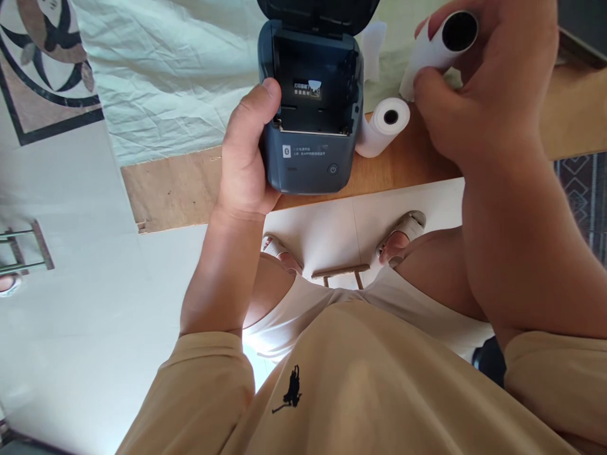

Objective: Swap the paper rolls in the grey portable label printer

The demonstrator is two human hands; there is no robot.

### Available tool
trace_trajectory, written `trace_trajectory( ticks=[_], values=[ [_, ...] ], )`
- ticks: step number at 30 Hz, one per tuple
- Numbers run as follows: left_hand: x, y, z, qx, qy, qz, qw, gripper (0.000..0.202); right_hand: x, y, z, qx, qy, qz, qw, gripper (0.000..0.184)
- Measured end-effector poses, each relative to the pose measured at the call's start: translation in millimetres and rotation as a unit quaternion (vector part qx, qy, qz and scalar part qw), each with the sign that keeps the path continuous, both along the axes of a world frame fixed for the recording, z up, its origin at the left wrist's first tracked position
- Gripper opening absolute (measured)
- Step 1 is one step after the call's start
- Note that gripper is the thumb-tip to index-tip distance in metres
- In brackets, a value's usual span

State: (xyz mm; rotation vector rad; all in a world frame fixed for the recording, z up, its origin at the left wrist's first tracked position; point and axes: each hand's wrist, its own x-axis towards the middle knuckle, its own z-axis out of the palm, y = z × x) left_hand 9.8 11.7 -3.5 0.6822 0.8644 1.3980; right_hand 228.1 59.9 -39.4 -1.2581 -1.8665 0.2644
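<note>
A small dark blue-grey label printer [310, 126] stands on the wooden table [175, 183] with its lid [317, 12] flipped up and its paper bay showing bare inside. My left hand [246, 151] is wrapped round the printer's left side, thumb on the bay's rim. My right hand [478, 76] is closed round a white paper roll [441, 44], held in the air to the right of the printer with its dark core facing me. A second white paper roll [384, 126] lies on the table beside the printer's right side.
A crumpled white cloth [165, 69] covers the table's far part. The table's near edge runs just below the printer. Below it are a white tiled floor [71, 316], my sandalled feet [403, 237] and a patterned rug [581, 196] at right.
</note>
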Motion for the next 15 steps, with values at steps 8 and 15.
trace_trajectory(
  ticks=[8, 15],
  values=[
    [8, -3, 4.1, -0.001, 0.001, 0.033, 0.999, 0.049, 5, 4, -3.3, 0.001, -0.017, -0.034, 0.999, 0.079],
    [-15, 3, -8.5, 0.037, -0.012, -0.042, 0.998, 0.050, -6, -14, 23.6, -0.081, -0.064, -0.048, 0.994, 0.066]
  ],
)
